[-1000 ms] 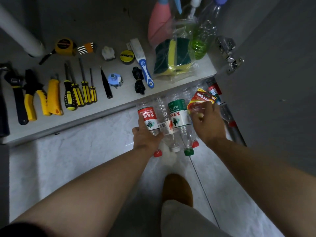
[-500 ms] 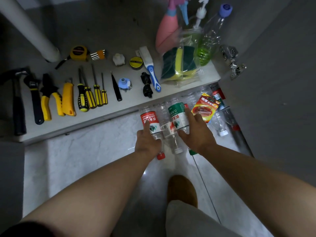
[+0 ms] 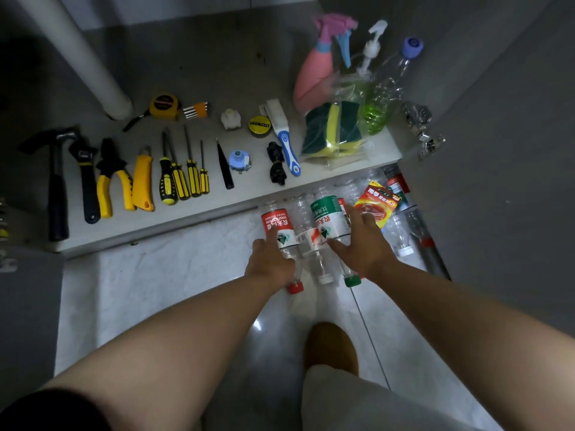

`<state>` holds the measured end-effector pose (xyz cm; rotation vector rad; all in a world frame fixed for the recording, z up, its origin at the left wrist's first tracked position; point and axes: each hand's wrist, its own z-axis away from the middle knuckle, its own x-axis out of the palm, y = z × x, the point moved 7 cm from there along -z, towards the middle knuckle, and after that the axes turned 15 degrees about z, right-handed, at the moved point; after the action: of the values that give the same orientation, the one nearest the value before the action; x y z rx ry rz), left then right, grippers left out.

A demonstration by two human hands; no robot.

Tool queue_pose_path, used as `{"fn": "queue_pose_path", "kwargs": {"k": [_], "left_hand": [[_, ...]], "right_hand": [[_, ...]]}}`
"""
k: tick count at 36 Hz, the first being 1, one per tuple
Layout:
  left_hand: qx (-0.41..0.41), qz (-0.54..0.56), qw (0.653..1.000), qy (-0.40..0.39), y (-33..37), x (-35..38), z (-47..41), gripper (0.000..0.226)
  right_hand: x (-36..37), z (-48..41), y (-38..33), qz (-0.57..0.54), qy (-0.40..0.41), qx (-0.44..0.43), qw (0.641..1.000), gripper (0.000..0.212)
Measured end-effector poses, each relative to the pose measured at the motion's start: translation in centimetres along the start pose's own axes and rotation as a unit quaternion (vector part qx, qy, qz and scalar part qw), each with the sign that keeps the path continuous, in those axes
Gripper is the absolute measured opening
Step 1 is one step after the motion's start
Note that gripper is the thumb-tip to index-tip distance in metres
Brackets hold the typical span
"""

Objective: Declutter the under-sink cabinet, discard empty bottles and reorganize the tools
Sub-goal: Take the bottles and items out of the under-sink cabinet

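Several empty plastic bottles lie side by side on the pale floor in front of the cabinet. My left hand (image 3: 270, 259) curls over the neck of the red-labelled bottle (image 3: 278, 227), index finger stretched along its label. My right hand (image 3: 357, 244) rests with spread fingers on the green-labelled bottle (image 3: 326, 217). A clear bottle (image 3: 306, 244) lies between the two. A red snack packet (image 3: 378, 203) lies on more bottles (image 3: 401, 231) to the right. Tools sit in a row on the cabinet shelf (image 3: 186, 213): hammer (image 3: 57, 181), wrench (image 3: 85, 178), pliers (image 3: 112, 181), utility knife (image 3: 143, 185), screwdrivers (image 3: 183, 175).
A white drain pipe (image 3: 81, 57) stands at the shelf's back left. Pink spray bottle (image 3: 314, 76), bagged sponges (image 3: 334, 132), pump bottle (image 3: 370, 48) and clear bottle with green liquid (image 3: 382, 101) crowd the back right. The grey cabinet door (image 3: 497, 150) stands open at right. My foot (image 3: 329, 346) is below.
My right hand let go of the red packet, which now lies on the bottles at right, and shifted left onto the green-labelled bottle. My left hand stays on the red-labelled bottle.
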<state>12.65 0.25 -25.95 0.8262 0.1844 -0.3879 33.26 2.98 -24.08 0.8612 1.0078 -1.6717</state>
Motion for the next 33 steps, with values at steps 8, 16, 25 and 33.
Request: {"fn": "queue_pose_path", "kwargs": {"k": [8,16,25,33], "left_hand": [[0.045,-0.133,0.983,-0.116,5.7,-2.3,2.8,0.041],[0.176,-0.160,0.967,-0.096,15.1,-6.3,2.4,0.023],[0.263,-0.095,0.959,-0.056,18.1,-7.4,-1.0,0.018],[0.256,-0.057,0.960,-0.099,17.5,-5.9,-1.2,0.020]], "right_hand": [[-5.8,1.9,0.9,0.018,-0.001,-0.022,1.000,0.075],[-14.7,-0.3,-0.4,0.032,0.063,-0.049,0.996,0.070],[-24.9,-8.4,-3.2,0.111,0.199,-0.008,0.974,0.069],[-26.9,-12.6,-4.4,0.195,0.170,0.024,0.966,0.052]]}}
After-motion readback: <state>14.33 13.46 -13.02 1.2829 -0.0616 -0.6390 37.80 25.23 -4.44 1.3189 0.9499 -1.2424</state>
